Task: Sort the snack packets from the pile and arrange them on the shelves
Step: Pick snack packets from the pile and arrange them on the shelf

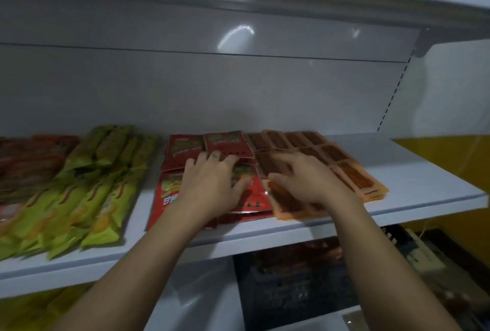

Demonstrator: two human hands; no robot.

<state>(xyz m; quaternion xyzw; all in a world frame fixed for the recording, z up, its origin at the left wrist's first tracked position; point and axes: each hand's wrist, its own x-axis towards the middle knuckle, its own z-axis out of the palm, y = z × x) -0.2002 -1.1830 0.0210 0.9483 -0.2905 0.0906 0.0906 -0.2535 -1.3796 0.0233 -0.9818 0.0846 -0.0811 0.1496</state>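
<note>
Two bare forearms rise from the bottom of the frame to the middle shelf. The left hand lies flat on the red packets at centre, its fingers spread and pressing down, pinching nothing. The right hand is just beside it, palm down over the orange packets at centre right. It is blurred, but its fingers look spread and straight, with nothing gripped. Green packets lie in rows at the left of the frame.

The front red and orange packets reach close to the shelf's front lip. Their film looks glossy, so a press that drags toward the body would likely slide the top layers over the edge, down toward the dark crate at lower centre.

The two kinds touch along the seam between the hands. A sideways shove from either palm could tuck one kind under the other and undo the sorting. The orange packets are thin and fanned, so weight on one end may splay the stack further. The blur suggests a quick right hand, which makes such a slip more likely.
</note>
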